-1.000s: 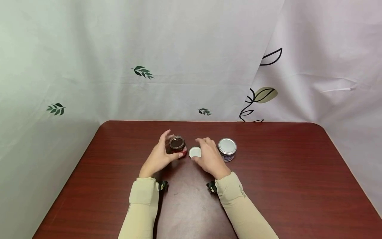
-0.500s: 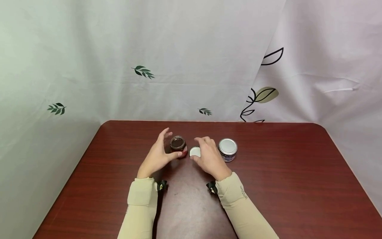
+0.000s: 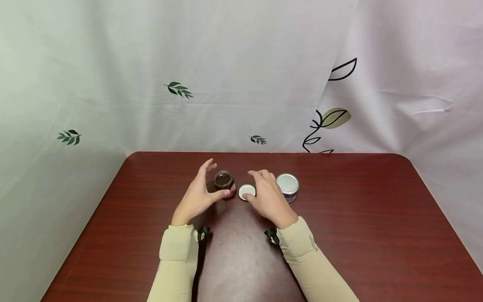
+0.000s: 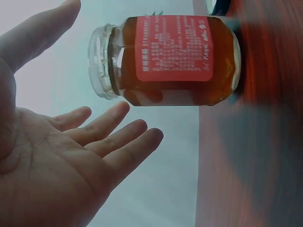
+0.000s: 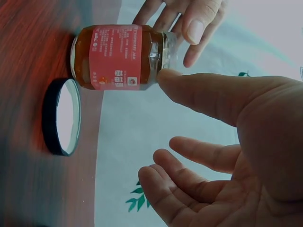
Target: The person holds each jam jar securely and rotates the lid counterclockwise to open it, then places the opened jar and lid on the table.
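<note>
A glass jar of strawberry jam (image 3: 224,183) with a red label (image 4: 175,48) stands upright and uncovered on the table. My left hand (image 3: 195,196) is beside it, thumb and fingers spread apart; the left wrist view shows a gap between them and the jar. To the jar's right a round lid (image 3: 247,192), black-rimmed with a white inside, lies with that inside facing up. My right hand (image 3: 269,197) hovers over the lid's right side, fingers loosely bent and holding nothing. In the right wrist view the lid (image 5: 61,117) lies apart from that hand.
Right behind my right hand stands a short round tin (image 3: 287,186) with a pale lid, partly hidden by the hand. The reddish-brown table (image 3: 351,218) ends at a white curtain (image 3: 226,63) with printed leaves.
My left hand has drawn slightly left, away from the jar. My right hand has shifted a little to the right, leaving more of the lid showing. The jar and lid stay in place.
</note>
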### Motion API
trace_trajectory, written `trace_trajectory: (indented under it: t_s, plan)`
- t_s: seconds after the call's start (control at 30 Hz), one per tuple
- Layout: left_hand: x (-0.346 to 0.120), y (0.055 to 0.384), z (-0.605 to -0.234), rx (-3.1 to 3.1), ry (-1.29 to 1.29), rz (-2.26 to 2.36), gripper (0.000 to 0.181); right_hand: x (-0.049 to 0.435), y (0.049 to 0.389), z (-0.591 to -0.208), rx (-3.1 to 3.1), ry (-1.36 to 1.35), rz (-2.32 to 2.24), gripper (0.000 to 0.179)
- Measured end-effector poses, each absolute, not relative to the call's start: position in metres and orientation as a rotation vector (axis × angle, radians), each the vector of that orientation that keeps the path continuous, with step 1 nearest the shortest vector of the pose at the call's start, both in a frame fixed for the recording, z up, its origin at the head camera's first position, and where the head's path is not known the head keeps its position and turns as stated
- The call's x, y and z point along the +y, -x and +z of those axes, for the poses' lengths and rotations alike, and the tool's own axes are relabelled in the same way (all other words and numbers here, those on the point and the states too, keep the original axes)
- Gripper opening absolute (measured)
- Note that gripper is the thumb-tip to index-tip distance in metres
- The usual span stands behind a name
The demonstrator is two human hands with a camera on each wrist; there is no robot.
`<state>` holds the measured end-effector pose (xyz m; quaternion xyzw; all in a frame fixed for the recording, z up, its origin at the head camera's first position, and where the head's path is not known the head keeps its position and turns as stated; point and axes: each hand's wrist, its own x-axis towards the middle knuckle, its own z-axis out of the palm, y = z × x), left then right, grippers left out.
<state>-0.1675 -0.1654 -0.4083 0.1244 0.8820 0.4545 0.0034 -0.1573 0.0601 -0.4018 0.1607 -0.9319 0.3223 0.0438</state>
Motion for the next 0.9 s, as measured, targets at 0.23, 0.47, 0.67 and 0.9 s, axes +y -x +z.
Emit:
trace_trajectory:
  t_s: [0.23, 0.47, 0.67, 0.9]
  plan:
    - [-0.163, 0.166, -0.402, 2.788, -0.412, 1.449, 0.102, 0.068, 0.154, -0.399, -2.830, -0.461, 0.985, 0.062]
    - [-0.159, 0.163, -0.398, 2.826, -0.431, 1.448, 0.100, 0.077, 0.150, -0.396, -2.792, -0.454, 1.001, 0.062]
    - [-0.154, 0.162, -0.395, 2.849, -0.476, 1.469, 0.098, 0.086, 0.146, -0.393, -2.777, -0.419, 1.003, 0.059]
    - [-0.148, 0.159, -0.394, 2.839, -0.569, 1.440, 0.097, 0.097, 0.144, -0.394, -2.761, -0.399, 0.977, 0.059]
